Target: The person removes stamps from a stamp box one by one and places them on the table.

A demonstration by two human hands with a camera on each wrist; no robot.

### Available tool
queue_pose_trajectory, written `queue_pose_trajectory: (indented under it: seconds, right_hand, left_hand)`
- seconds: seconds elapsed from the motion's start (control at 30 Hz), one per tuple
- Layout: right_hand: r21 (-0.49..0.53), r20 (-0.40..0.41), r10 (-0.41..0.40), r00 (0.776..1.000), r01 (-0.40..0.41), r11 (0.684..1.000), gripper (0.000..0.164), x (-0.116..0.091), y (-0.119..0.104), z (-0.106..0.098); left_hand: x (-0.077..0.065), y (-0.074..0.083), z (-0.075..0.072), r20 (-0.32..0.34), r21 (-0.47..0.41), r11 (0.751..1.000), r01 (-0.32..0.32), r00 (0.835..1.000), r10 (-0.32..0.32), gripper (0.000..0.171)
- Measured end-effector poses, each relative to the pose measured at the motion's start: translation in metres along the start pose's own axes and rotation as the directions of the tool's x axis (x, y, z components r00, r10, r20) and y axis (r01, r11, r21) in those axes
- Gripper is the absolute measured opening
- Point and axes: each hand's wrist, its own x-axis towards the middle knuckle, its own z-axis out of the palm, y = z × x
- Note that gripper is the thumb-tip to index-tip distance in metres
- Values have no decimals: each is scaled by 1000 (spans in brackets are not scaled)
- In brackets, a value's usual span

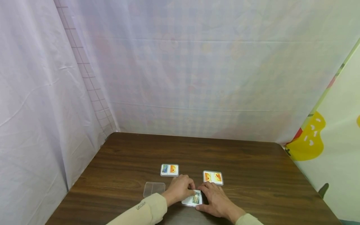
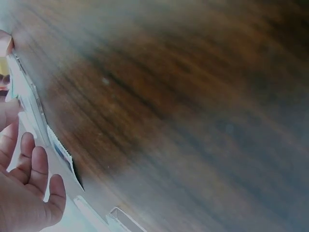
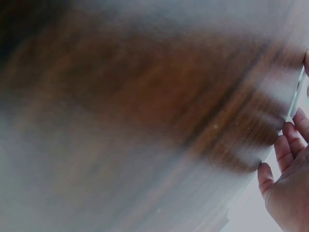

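Observation:
In the head view, a clear card case [image 1: 189, 202] with a white insert and a green-pictured stamp [image 1: 197, 197] lies on the table between both hands. My left hand [image 1: 180, 187] brings its thumb and forefinger together at the stamp's upper left corner, pinching there. Its other fingers curl loosely in the left wrist view. My right hand [image 1: 216, 200] holds the case's right side, thumb at the near edge and fingers at the far edge. Another perforated stamp [image 2: 62, 151] lies beside the case in the left wrist view; in the head view the left hand hides it.
An empty-looking clear lid [image 1: 154, 188] lies left of the left hand. Farther back are a cased card with blue and orange pictures [image 1: 169, 170] and a cased card with orange pictures [image 1: 213, 177]. Pale curtains [image 1: 197, 78] hang behind the brown table [image 1: 126, 156].

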Motion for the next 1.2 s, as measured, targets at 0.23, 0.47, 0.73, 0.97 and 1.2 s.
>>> queue_pose_trajectory:
  seconds: [0.23,0.47,0.73,0.97,1.2]
  right_hand:
    - [-8,-12,-16,1000,16,1000,66,0,1,0]
    - [-26,-19,-18,1000,17,1000,66,1,1,1]
    - [-12,3,1,1000,-1,1000,66,1,1,0]
    - [-7,-1,1,1000,-1,1000,63,1,0,0]
    - [-20,-5,-3,1000,2,1000,63,1,0,0]
  left_hand:
    - [-1,-1,-5,-11,-55,998,-4,1000,3,10]
    - [-2,-4,-11,-5,-182,983,28,1000,-30,10]
    - [-4,-9,-19,26,-344,936,69,998,-65,8]
    - [-8,-13,-28,53,-410,905,110,994,-97,7]
    - [-12,-18,-40,83,-440,886,143,989,-119,7]
